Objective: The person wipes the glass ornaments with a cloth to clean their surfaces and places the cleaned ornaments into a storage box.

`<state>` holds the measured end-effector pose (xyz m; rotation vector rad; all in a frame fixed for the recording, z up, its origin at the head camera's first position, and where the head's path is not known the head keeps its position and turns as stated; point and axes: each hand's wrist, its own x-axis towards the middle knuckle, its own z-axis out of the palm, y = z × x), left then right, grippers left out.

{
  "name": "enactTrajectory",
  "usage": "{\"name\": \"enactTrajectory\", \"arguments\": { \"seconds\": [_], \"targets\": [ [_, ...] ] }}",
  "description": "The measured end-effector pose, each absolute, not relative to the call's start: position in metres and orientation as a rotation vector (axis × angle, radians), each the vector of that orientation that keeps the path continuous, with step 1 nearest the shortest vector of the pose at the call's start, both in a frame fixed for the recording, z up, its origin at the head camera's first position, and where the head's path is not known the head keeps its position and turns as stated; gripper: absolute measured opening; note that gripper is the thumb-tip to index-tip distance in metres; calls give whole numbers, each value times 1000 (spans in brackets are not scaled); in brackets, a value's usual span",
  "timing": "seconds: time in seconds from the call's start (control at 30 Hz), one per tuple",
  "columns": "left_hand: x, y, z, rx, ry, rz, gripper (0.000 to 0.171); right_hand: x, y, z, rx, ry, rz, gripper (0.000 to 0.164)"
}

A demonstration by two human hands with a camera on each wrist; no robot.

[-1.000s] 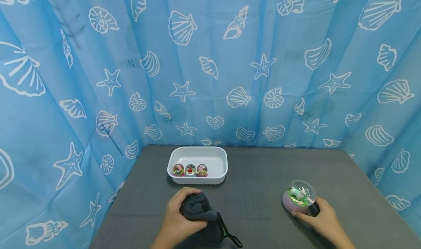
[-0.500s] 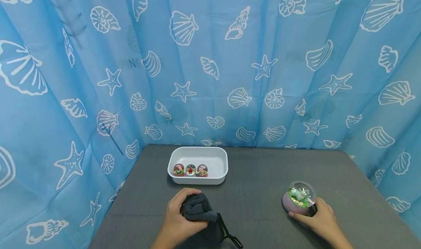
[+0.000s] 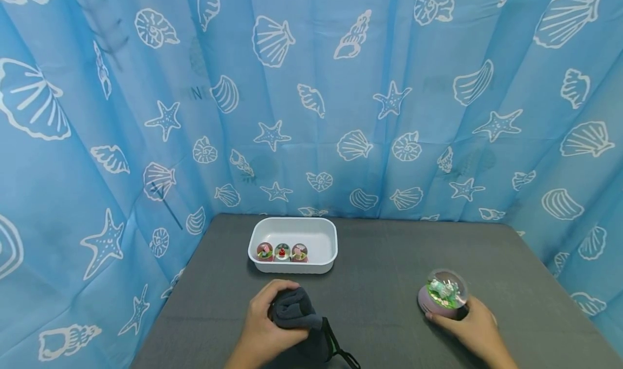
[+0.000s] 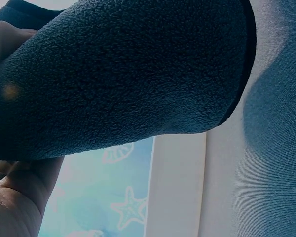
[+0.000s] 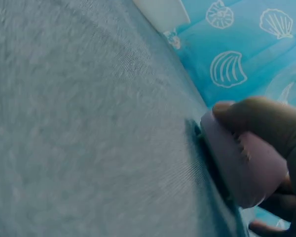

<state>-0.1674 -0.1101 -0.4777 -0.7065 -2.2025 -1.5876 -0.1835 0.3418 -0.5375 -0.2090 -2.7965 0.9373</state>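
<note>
My left hand [image 3: 265, 325] grips a rolled dark grey fleece cloth [image 3: 294, 309] with a black looped cord [image 3: 340, 353] hanging off its right side. The roll [image 4: 123, 74] fills the upper part of the left wrist view, fingers showing at its left end. Over on the right, my right hand [image 3: 474, 328] holds a snow globe [image 3: 444, 293] by its lilac base, thumb along the near side. Its clear dome covers a pale green figure on green ground. In the right wrist view the thumb presses the base [image 5: 241, 163], close over the table; the other fingers are partly hidden.
A white tray [image 3: 318, 250] stands at the back left of the grey-covered table [image 3: 375, 282]. Three small globes [image 3: 282, 252] sit in a row along its front left. A blue shell-print curtain [image 3: 311, 114] hangs around the table's back and sides.
My right thumb has slid slightly left along the base of the snow globe. The left hand and the rolled cloth stay nearly still.
</note>
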Motion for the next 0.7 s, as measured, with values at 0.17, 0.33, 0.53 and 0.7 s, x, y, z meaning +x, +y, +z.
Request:
{"name": "enactTrajectory", "arguments": {
  "seconds": [0.17,0.33,0.53,0.7],
  "targets": [
    [-170,-110,-481,-758,-2164,-1568,77,-179,334,-539,-189,-2635,1007,81],
    [-171,-109,-482,-772,-2152,-1579,73,-178,321,-532,-97,-2424,1147,70],
    [-169,-107,-479,-706,-2220,-1612,78,-174,305,-520,-48,-2304,1188,67],
    [-171,-105,-479,-728,-2204,-1630,78,-171,291,-505,-14,-2227,1325,71]
  ]
}}
